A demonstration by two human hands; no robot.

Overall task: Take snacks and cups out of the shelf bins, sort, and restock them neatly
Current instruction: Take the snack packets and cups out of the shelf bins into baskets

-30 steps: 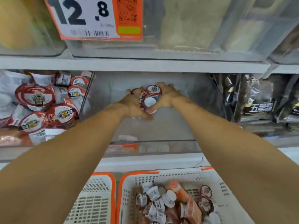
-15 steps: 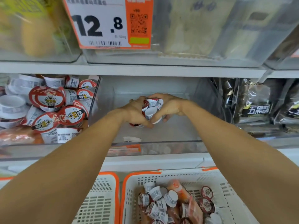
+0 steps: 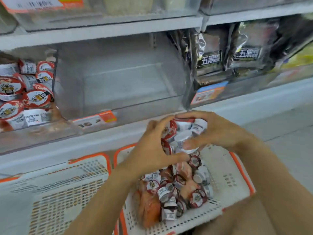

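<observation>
Out of the clear bin now, lower right of centre: left hand and right hand cupped tightly around small cups, above the white basket.

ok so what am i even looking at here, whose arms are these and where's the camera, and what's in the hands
There is no machine here: these are a person's two bare arms. The single picture comes from a wide-angle camera worn on the person's head, looking forward and down, which is why straight lines bend at the edges.

The left hand and right hand together cup a bunch of small red-and-white lidded snack cups, held just above a white plastic basket with an orange rim. That basket already holds more of the same little cups, piled on some orange packets. A second, similar basket sits to its left.

Behind is a store shelf. The clear plastic middle bin looks emptied. The bin to its left holds larger red-lidded cups, and dark foil snack bags stand to the right.
</observation>
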